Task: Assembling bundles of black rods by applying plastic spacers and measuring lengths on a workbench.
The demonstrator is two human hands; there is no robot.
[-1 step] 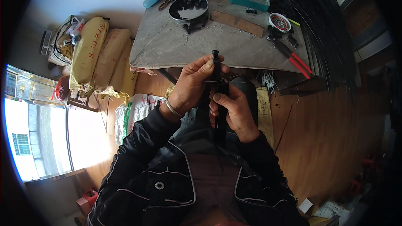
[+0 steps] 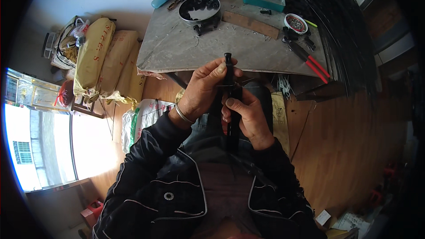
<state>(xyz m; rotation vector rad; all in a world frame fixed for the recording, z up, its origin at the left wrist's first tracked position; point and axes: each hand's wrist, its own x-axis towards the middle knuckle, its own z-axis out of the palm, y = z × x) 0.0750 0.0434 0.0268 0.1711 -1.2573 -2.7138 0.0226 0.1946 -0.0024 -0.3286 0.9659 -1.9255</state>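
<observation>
In front of my lap, just off the table's near edge, both hands hold a black tube piece (image 2: pixel 228 76) upright, its narrow flared end on top. My left hand (image 2: pixel 204 84) is closed, thumb and fingers pinching the upper part. Lower down, my right hand (image 2: pixel 249 117) is closed round the dark lower part, its thumb pressed near the middle. Thin wire-like strands stick out sideways between the two hands. The fingers cover how the parts join. A long dark section runs down below the hands against my dark clothes, its lower end hard to make out.
On the grey table (image 2: pixel 177 48) stand a round metal bowl (image 2: pixel 199 20), a green tray (image 2: pixel 264 3) and a small dish (image 2: pixel 295 24) of metal bits. Red-handled pliers (image 2: pixel 315 68) lie at right, beside long black rods (image 2: pixel 349 40). Black parts pile up behind; yellow sacks (image 2: pixel 95 55) stand left.
</observation>
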